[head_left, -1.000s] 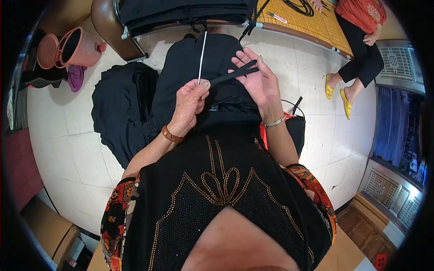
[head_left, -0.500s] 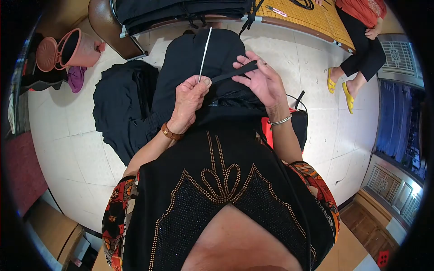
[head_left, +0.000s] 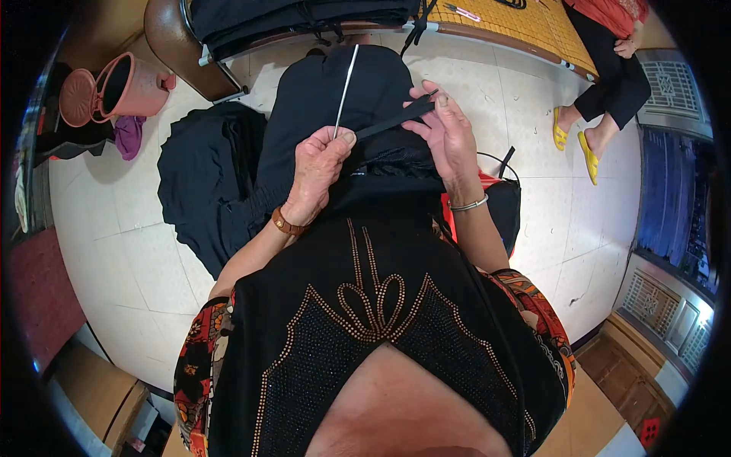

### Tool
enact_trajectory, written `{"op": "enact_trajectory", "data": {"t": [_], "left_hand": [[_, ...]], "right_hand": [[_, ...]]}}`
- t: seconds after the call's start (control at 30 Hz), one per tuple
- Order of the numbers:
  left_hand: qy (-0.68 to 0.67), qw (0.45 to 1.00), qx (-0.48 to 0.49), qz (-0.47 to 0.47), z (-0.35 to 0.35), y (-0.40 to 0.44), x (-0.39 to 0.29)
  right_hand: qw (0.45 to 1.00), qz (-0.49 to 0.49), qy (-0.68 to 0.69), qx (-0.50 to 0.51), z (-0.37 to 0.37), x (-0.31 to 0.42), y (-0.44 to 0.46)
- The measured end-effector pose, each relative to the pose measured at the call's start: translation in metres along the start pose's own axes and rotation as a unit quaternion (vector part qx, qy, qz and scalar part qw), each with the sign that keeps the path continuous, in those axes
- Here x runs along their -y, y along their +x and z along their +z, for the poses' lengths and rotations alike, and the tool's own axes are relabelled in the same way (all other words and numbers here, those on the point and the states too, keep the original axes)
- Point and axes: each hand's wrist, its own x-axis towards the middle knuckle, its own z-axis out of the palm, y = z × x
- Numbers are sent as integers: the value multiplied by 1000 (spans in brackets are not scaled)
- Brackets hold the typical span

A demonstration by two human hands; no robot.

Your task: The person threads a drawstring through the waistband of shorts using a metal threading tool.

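Observation:
My left hand pinches a thin metal rod, which points up and away, together with one end of a flat black strap. The strap runs slanting up to my right hand, where its other end lies between the thumb and fingers. Black cloth covers my lap under both hands, with a small pale label near its gathered edge. Beside my left forearm lies a heap of black cloth.
A bench with a woven mat holds folded black cloth and a pink-handled cutter. Another person in yellow slippers sits at the right. A pink bin stands at the left, a red and black bag by my right forearm.
My right hand has turned and its fingers have drawn in round the strap's end. My left hand keeps its hold on the rod and strap. The view has shifted slightly.

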Motion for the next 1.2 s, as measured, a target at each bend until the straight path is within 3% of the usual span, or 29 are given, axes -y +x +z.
{"op": "enact_trajectory", "data": {"t": [0.13,0.3,0.43,0.5,0.53,0.6,0.67,0.77,0.87,0.93,1.03,1.1,1.17,1.2], "left_hand": [[6,1000,6,4,0,-1,0],[30,1000,3,8,1,-1,-2],[50,999,-4,-4,2,-6,-8],[45,999,26,-11,5,-1,-2],[45,998,32,-12,2,-1,1],[46,998,33,0,-4,-4,0],[77,997,-9,8,-1,-6,-1],[51,999,8,0,-10,-3,2],[41,998,-23,-30,-5,-8,-12],[28,999,4,-19,-4,-6,-18],[10,1000,11,-26,-9,-3,-19],[-59,997,42,-10,-10,0,-15],[-62,997,50,-10,-8,-2,-15],[-69,996,56,-11,-6,-3,-16]], "right_hand": [[995,-56,-71,-36,-6,-9,-1],[998,27,50,10,-23,-14,3],[961,-191,-170,-108,6,19,1],[960,-256,-44,102,44,65,-7],[961,-255,-48,93,63,92,-13],[912,-234,-139,305,96,129,-21],[896,-260,-133,334,100,129,-13],[860,-298,-115,397,97,114,2],[957,-117,-213,157,60,75,-3],[985,-45,-157,55,34,54,-3],[985,25,-162,50,-1,36,-9],[928,143,-321,121,-8,34,-18],[919,274,-247,138,5,18,-26],[920,272,-246,138,12,11,-28]]}}
